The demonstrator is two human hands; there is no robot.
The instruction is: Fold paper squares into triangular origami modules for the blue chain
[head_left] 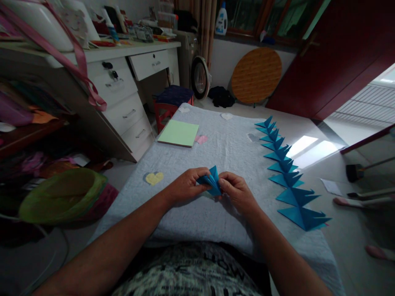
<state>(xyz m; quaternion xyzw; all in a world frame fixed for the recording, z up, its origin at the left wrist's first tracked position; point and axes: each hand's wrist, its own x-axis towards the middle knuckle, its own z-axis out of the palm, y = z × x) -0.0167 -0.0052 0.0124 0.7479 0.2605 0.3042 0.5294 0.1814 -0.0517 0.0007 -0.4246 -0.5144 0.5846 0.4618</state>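
Note:
Between my two hands, just above the cloth-covered table (185,222), is a partly folded blue origami paper (212,181). My left hand (191,185) pinches its left side between thumb and fingers. At its right edge my right hand (233,189) grips it, the thumb pressed against the fold. Fingers cover much of the paper's lower part. To the right, a row of several blue origami cranes (288,176) runs along the table's right side, each touching or close to the one beside it. A stack of light green square paper (179,133) lies towards the far left.
Left of the table stands a white desk (117,94) with drawers and clutter on top. A green-rimmed basket (61,197) is on the floor below it. Beyond the table's far edge are a stool (173,96), a washing machine (199,78) with its door open, and a round wooden board (256,75).

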